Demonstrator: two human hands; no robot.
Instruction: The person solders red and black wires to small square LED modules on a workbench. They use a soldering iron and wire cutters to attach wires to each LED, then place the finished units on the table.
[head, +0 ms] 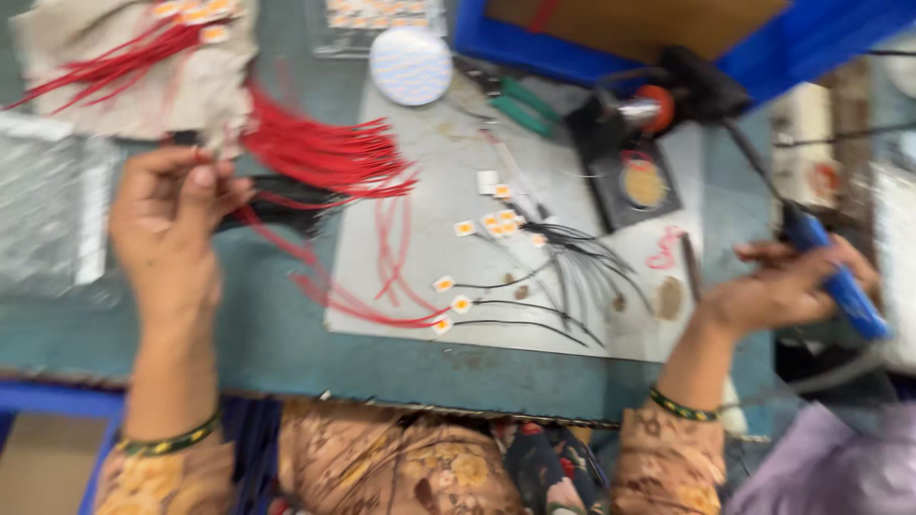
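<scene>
While the left hand (172, 224) is pinching thin red wires (320, 153) at ten o'clock, the right hand (787, 286) is gripping a blue-handled soldering iron (840, 281) at three o'clock, beside the grey work mat (429, 143).

Frame was motion-blurred. A teal-green bench (286, 343) filled most of the view, its surface worn and stained near the front edge. A pale grey work mat (458, 162) lay flat on the bench, marked with brown scorch spots. A blue tray (811, 38) with a brown cardboard bottom sat at the far edge, upper right. A blue frame rail (57, 399) ran under the bench at lower left, with tan floor (38, 467) showing below it. Lighting was even and diffuse, no hard shadows. No walls or windows were in view.
</scene>
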